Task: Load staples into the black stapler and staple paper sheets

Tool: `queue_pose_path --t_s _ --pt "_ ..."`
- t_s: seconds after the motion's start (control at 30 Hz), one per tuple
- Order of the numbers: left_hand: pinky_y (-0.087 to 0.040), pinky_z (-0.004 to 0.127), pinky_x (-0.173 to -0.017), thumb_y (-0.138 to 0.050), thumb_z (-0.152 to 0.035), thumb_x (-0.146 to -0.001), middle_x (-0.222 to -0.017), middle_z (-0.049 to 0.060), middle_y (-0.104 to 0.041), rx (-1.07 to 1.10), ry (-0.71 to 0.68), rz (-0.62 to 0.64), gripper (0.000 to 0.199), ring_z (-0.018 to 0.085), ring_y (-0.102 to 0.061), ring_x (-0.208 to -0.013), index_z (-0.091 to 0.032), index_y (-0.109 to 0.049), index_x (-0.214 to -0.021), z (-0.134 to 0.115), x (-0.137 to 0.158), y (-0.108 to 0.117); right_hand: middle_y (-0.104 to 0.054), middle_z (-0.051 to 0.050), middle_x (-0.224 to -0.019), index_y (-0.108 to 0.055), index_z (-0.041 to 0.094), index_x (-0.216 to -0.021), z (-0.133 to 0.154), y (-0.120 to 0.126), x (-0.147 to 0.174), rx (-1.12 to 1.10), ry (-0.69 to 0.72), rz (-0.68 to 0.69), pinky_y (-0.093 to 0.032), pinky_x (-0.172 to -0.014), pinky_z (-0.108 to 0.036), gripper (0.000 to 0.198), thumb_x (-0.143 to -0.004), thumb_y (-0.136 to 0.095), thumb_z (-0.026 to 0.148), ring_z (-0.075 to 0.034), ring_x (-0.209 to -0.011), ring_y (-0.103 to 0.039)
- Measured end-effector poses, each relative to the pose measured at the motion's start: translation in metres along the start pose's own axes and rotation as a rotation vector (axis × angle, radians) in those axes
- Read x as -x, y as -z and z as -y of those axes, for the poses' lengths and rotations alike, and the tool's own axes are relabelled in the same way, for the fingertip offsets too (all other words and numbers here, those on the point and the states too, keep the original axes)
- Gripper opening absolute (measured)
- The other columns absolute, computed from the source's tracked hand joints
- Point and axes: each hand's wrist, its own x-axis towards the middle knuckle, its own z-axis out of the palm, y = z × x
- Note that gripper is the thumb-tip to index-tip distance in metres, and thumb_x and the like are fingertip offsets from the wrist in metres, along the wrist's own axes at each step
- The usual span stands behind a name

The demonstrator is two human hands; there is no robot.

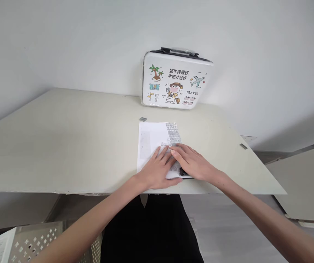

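Paper (145, 148) lies near the front edge of the counter (85, 146), under both hands. Likely very light, thin and bendy, easy to slide or crease; whether one sheet or several, hard to say. Best hold: pinch at the bare far-left corner, or press flat with spread fingers so it does not skid.

Left hand (158, 171): palm down, fingers fanned and gripping nothing visible. Right hand (193, 162): fingers bent over the paper's right side, overlapping the left fingertips; cannot tell whether they pinch anything. A dark object (183, 172) shows beneath the right palm, perhaps hard and stiffer than the paper, mostly hidden.

Looks: white, pale grey printed panel at left, small print mid-sheet, grey brick-like patterning down the far right.
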Motion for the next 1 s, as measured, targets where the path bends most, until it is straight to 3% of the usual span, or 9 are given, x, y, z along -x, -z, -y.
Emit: queue_pose_path --t_s 0.4,0.57,0.63,0.7,0.77,0.8,1.0 --pt "-0.005 0.053 -0.134 -0.053 -0.072 -0.095 -0.171 0.015 -0.035 -0.018 -0.004 -0.015 0.093 0.033 -0.015 -0.163 -0.015 -0.031 -0.166 0.001 0.001 -0.003 -0.034 -0.010 -0.171 -0.042 0.030 -0.162 0.000 -0.024 -0.011 0.284 0.005 -0.110 -0.025 -0.125 -0.062 0.062 -0.110 -0.020 0.055 -0.037 -0.160 -0.024" --pt "-0.006 0.053 -0.134 -0.051 -0.074 -0.096 -0.171 0.015 -0.034 -0.008 -0.001 -0.011 0.094 0.033 -0.016 -0.163 -0.017 -0.028 -0.167 0.000 0.000 0.001 -0.035 -0.012 -0.171 -0.045 0.027 -0.160 0.003 -0.020 -0.010 0.218 0.042 -0.133 -0.027 -0.124 -0.063 0.062 -0.109 -0.023 0.055 -0.037 -0.158 -0.029" --pt "-0.006 0.054 -0.134 -0.054 -0.073 -0.095 -0.173 0.013 -0.030 -0.001 0.001 0.004 0.096 0.033 -0.014 -0.164 -0.019 -0.022 -0.169 -0.001 0.000 0.003 -0.040 -0.010 -0.168 -0.056 0.026 -0.151 0.001 -0.012 -0.006 0.094 0.041 -0.136 -0.032 -0.124 -0.059 0.061 -0.110 -0.022 0.056 -0.034 -0.156 -0.035" --pt "-0.006 0.055 -0.134 -0.053 -0.073 -0.096 -0.175 0.009 -0.025 0.006 0.004 0.010 0.097 0.033 -0.011 -0.164 -0.023 -0.017 -0.170 0.000 0.002 0.004 -0.053 -0.007 -0.159 -0.074 0.027 -0.121 -0.003 -0.004 0.002 -0.051 0.054 -0.197 -0.039 -0.120 -0.055 0.062 -0.110 -0.021 0.057 -0.031 -0.149 -0.045" --pt "-0.007 0.056 -0.134 -0.049 -0.074 -0.097 -0.177 0.007 -0.020 0.003 0.006 0.010 0.094 0.034 -0.008 -0.164 -0.026 -0.016 -0.170 0.001 0.005 0.005 -0.065 -0.006 -0.143 -0.076 0.026 -0.085 -0.010 0.000 0.012 -0.155 0.087 -0.280 -0.048 -0.111 -0.051 0.067 -0.110 -0.022 0.058 -0.030 -0.136 -0.056" --pt "-0.007 0.056 -0.134 -0.048 -0.075 -0.098 -0.177 0.006 -0.019 -0.001 0.008 0.010 0.092 0.033 -0.008 -0.164 -0.027 -0.017 -0.170 0.001 0.007 0.005 -0.069 -0.007 -0.136 -0.072 0.026 -0.076 -0.014 0.000 0.017 -0.180 0.107 -0.311 -0.051 -0.106 -0.050 0.067 -0.110 -0.024 0.058 -0.030 -0.128 -0.061" --pt "-0.007 0.054 -0.135 -0.045 -0.075 -0.099 -0.177 0.005 -0.019 -0.025 0.018 0.048 0.087 0.031 -0.007 -0.164 -0.026 -0.024 -0.169 0.002 0.015 0.011 -0.075 -0.009 -0.106 -0.071 0.026 -0.094 -0.042 -0.016 0.043 -0.161 0.180 -0.379 -0.052 -0.091 -0.045 0.052 -0.111 -0.028 0.051 -0.028 -0.098 -0.068"
